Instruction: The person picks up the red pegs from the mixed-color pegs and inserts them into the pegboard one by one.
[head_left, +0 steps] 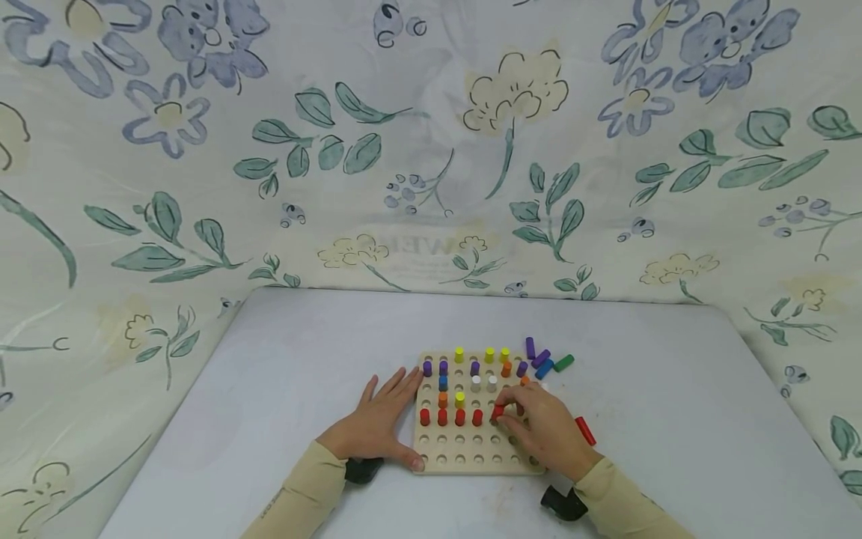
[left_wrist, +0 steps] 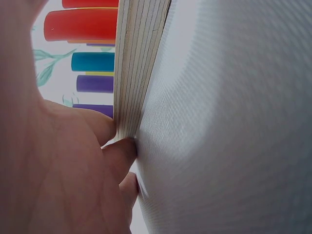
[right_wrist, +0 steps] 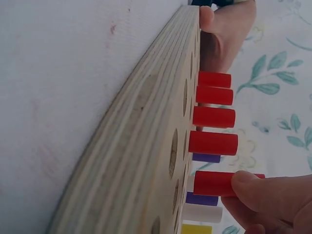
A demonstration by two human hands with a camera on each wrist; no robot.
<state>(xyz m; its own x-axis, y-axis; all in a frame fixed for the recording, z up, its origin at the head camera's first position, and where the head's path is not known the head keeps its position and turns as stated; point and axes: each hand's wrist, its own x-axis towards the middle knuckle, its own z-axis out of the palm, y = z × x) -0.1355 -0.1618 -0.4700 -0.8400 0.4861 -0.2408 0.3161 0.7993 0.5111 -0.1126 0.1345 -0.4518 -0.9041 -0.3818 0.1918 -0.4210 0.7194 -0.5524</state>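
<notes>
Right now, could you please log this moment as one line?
left hand flat, steadying pegboard edge | right hand pinching red peg at board hole | four red pegs seated in row

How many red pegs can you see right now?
6: four standing in the pegboard row, one pinched by the right hand, one lying right of the board. Hands may hide others.

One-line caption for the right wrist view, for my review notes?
Right hand pinches a red cylindrical peg at a hole in the pale plywood pegboard, beside four seated red pegs.
</notes>
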